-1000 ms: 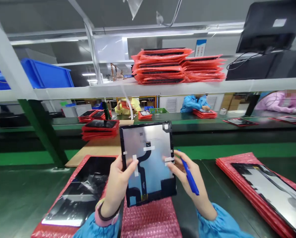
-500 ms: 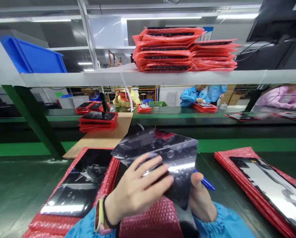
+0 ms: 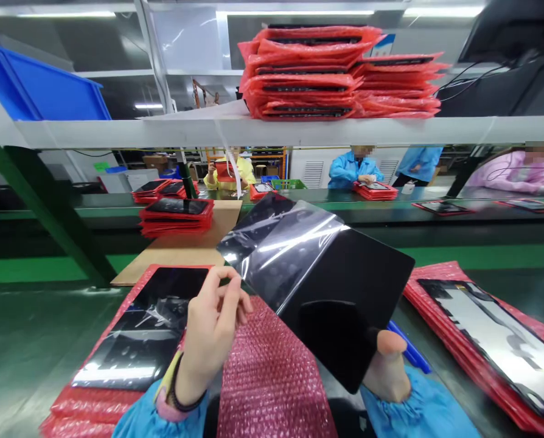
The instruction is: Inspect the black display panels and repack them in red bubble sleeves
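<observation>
My right hand grips the lower right corner of a dark glass panel, its thumb on the face, and the panel is tilted up. A clear film is partly lifted off the panel, folded back over its left part. My left hand is at the film's lower left edge, thumb and forefinger pinched together at its corner. A blue pen shows behind my right hand. Below the panel lies a red bubble-wrap sleeve.
At left, a film-covered panel rests on red sleeves. At right, a silver-backed panel lies on more sleeves. Red packs fill the overhead shelf. People work across the green bench.
My left hand has moved left and down from the panel's face, its fingers now pinched. The film has peeled back to the left, baring the panel's black right part.
</observation>
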`<state>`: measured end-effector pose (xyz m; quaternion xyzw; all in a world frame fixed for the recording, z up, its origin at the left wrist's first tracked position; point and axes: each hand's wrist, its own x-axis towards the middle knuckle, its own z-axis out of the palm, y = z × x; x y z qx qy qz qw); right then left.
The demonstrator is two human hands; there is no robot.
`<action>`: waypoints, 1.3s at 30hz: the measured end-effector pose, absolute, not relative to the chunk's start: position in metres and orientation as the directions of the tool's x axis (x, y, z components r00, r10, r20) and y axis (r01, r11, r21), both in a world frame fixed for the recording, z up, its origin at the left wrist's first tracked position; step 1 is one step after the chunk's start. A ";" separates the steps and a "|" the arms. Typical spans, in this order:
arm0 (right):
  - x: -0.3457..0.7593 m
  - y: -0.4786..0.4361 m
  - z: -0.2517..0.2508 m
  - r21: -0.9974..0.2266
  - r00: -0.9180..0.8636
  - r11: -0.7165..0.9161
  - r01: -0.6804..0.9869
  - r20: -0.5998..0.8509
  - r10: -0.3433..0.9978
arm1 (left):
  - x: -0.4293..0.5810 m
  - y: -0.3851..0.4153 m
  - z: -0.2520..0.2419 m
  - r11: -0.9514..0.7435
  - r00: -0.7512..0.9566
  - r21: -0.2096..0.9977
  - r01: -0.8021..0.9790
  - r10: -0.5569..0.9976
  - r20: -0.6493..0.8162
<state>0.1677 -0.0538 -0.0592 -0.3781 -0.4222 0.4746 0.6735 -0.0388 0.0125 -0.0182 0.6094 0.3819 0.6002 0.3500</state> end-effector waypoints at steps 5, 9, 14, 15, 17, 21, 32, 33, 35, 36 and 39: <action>0.171 -0.060 -0.063 -0.855 0.019 0.041 -0.516 0.037 0.999 | -0.033 0.018 -0.011 -0.155 0.124 0.839 -0.522 0.959 0.254; 0.162 -0.052 -0.067 -0.888 0.080 0.130 -0.442 0.105 0.991 | -0.025 0.019 -0.014 -0.169 -0.042 0.667 -0.726 0.978 0.203; 0.141 -0.044 -0.061 -0.866 0.094 0.274 -0.418 0.259 0.961 | -0.029 0.025 -0.010 -0.182 -0.172 0.570 -0.801 0.982 0.071; 0.137 -0.045 -0.057 -0.855 0.082 0.288 -0.431 0.281 0.956 | -0.031 0.027 -0.009 -0.183 -0.178 0.564 -0.805 0.982 0.065; 0.129 -0.048 -0.048 -0.845 0.024 0.269 -0.462 0.291 0.956 | -0.035 0.030 -0.006 -0.215 -0.207 0.571 -0.792 0.975 0.080; 0.119 -0.057 -0.036 -0.834 -0.104 0.137 -0.535 0.226 0.968 | -0.040 0.033 -0.005 -0.284 -0.281 0.612 -0.739 0.954 0.104; 0.124 -0.057 -0.031 -0.885 -0.027 0.173 -0.431 0.205 0.978 | -0.051 0.044 -0.006 -0.366 -0.393 0.641 -0.675 0.913 0.108; 0.125 -0.057 -0.031 -0.888 -0.011 0.181 -0.423 0.204 0.979 | -0.052 0.045 -0.005 -0.377 -0.412 0.652 -0.659 0.905 0.107; 0.129 -0.057 -0.030 -0.900 0.019 0.194 -0.391 0.203 0.979 | -0.054 0.046 -0.004 -0.389 -0.444 0.672 -0.630 0.890 0.099; 0.131 -0.058 -0.030 -0.910 0.033 0.196 -0.365 0.198 0.980 | -0.055 0.047 -0.004 -0.394 -0.455 0.679 -0.619 0.885 0.099; 0.136 -0.060 -0.031 -0.947 0.064 0.184 -0.263 0.173 0.983 | -0.061 0.050 -0.004 -0.417 -0.465 0.691 -0.590 0.875 0.131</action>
